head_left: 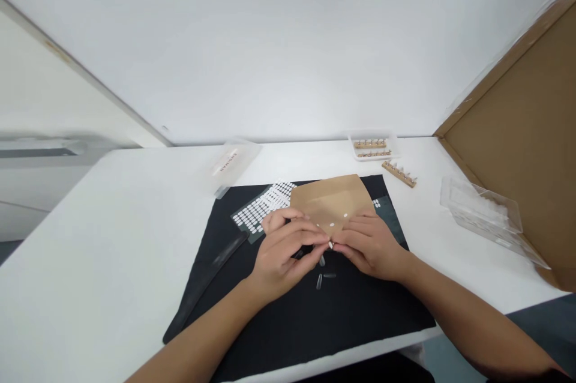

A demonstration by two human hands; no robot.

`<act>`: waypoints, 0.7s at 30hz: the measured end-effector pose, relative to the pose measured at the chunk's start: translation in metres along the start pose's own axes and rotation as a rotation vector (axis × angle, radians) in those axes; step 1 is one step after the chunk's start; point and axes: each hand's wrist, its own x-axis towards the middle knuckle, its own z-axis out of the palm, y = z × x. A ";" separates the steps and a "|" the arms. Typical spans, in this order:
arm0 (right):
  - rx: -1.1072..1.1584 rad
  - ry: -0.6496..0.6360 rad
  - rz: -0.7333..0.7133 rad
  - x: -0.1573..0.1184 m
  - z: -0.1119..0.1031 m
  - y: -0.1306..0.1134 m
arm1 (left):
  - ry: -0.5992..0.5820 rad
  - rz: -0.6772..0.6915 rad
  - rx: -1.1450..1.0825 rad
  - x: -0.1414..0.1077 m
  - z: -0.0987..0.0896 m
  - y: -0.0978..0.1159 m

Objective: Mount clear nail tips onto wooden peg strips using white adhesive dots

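Over the black mat (270,335), the fingertips of my left hand (288,248) and my right hand (371,245) meet in a close pinch. Between them is a small white oval sticker (330,245); which hand bears more of it is hard to tell. Just below the fingers lie several clear false nail tips (319,281). Behind my hands is a sheet of brown paper (333,194) with a few white ovals on it, partly covered by my fingers. Dotted with rows of white ovals, sticker sheets (258,209) rest beyond my left hand.
A black strap-like strip (207,281) runs along the mat's left side. At the back are a frosted pouch (234,164), a clear tray (373,155) with wooden nail stands, and another stand (399,173). Right: a clear plastic box (483,209) beside a cardboard panel (517,113).
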 end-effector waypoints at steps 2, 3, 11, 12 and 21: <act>-0.158 0.057 -0.030 0.001 0.000 -0.001 | 0.030 -0.017 0.010 -0.001 0.001 -0.001; -0.233 0.078 -0.035 0.002 0.000 -0.002 | 0.034 -0.022 0.002 -0.001 0.002 -0.001; -0.505 0.071 -0.048 0.001 -0.002 -0.007 | 0.045 -0.105 -0.013 -0.002 0.006 0.002; -0.510 0.075 -0.051 0.001 -0.002 -0.008 | 0.043 -0.129 -0.014 -0.003 0.006 0.002; -0.245 0.000 -0.049 0.004 0.001 -0.006 | 0.002 -0.150 -0.129 -0.004 0.007 0.000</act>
